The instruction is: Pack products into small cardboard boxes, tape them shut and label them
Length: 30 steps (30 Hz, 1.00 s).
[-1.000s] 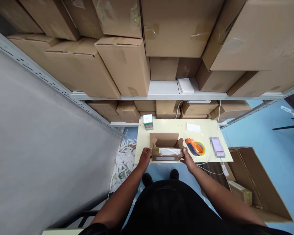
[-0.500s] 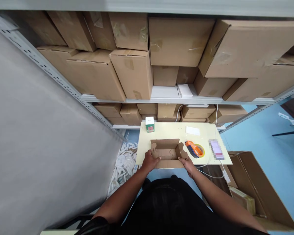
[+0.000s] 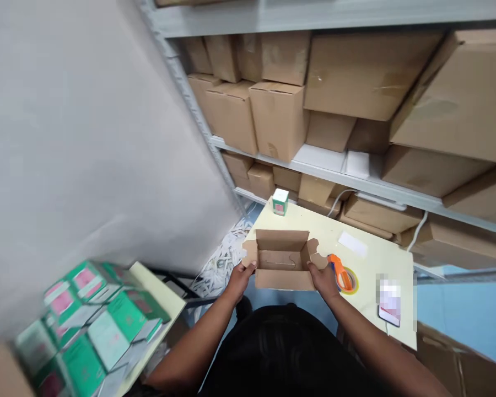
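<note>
An open cardboard box point(image 3: 284, 280) with its top flaps spread is held between my two hands, over the near edge of the pale table point(image 3: 314, 221). My left hand point(image 3: 240, 278) grips its left side, thumb on the inner side near the flap. On the right side my right hand point(image 3: 323, 278) clasps it in the same way. The inside shows only bare cardboard. Just right of my right hand lies an orange tape dispenser point(image 3: 340, 271) with a roll of tape. A small green and white box point(image 3: 280, 202) stands at the table's far left corner.
A phone point(image 3: 389, 302) and a white card point(image 3: 352, 243) lie on the table. Shelves of cardboard boxes point(image 3: 279, 118) rise behind it. Several green boxes point(image 3: 85, 361) sit on a second table at lower left. Paper scraps point(image 3: 227, 248) cover the floor beside the wall.
My view has swung left, bringing the second table of green boxes into sight. The cardboard box stays in both hands and now sits nearer the table's left edge.
</note>
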### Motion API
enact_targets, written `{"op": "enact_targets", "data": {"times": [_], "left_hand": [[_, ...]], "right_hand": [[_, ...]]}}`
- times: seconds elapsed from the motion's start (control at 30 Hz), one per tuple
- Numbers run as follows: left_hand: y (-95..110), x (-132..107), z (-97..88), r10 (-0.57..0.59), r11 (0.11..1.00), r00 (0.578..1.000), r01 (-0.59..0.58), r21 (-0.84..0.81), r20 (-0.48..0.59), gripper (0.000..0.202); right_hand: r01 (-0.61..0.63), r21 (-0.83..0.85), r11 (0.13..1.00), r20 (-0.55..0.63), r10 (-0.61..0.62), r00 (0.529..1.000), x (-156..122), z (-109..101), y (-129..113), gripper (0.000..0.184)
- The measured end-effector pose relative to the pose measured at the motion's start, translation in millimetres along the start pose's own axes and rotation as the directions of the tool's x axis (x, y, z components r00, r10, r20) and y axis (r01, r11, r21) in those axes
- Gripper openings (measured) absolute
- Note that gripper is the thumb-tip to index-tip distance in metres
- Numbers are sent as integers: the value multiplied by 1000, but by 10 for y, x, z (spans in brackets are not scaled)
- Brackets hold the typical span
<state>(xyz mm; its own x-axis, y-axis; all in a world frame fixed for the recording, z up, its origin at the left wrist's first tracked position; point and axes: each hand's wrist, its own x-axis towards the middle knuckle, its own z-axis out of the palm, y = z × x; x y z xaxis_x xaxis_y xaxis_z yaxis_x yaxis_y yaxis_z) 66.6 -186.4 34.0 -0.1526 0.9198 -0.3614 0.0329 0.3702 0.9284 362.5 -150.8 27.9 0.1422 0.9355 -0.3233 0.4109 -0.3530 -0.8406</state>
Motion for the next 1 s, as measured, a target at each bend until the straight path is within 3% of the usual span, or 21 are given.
{"op": "enact_targets", "data": {"times": [0.13,0.27,0.37,0.5,0.6,0.67,0.73,0.87,0.93,1.0], "left_hand": [[17,-494,-234,69,995,984,-80,-61,-162,64],[26,-1031,-569,161,983,911,-181,-19,-380,58],[13,-1501,-897,151,984,863,-179,-12,-481,62],[-102,-2227,-1397,195,958,812,-278,-71,-550,71],[-202,-2849,-1867,253,944,740,-330,-8,-623,68],[-236,-3302,-2296,294,946,684,-307,102,-668,54],[-244,-3759,-2859,334,943,628,-230,242,-703,38],[-315,-4443,-4319,329,914,530,28,404,-781,35],[-451,-4558,-5064,305,857,564,188,479,-768,35],[-662,-4515,-5681,206,761,653,361,539,-729,33]], "right_hand": [[185,-136,973,133,-167,977,-90,78,-370,44],[417,-221,882,268,-356,895,-261,383,-688,45],[493,-202,847,365,-402,840,-488,717,-982,44],[516,-136,846,463,-406,788,-958,1257,-1416,40],[520,-104,848,492,-411,768,-1380,1712,-1697,40],[512,-102,853,485,-406,774,-1664,2027,-1848,41],[515,-110,850,462,-415,784,-1944,2332,-1969,42],[523,-166,836,424,-418,803,-2513,2848,-2149,42],[507,-208,837,405,-398,823,-2798,3046,-2222,42],[487,-250,837,383,-376,844,-3056,3211,-2279,42]]}}
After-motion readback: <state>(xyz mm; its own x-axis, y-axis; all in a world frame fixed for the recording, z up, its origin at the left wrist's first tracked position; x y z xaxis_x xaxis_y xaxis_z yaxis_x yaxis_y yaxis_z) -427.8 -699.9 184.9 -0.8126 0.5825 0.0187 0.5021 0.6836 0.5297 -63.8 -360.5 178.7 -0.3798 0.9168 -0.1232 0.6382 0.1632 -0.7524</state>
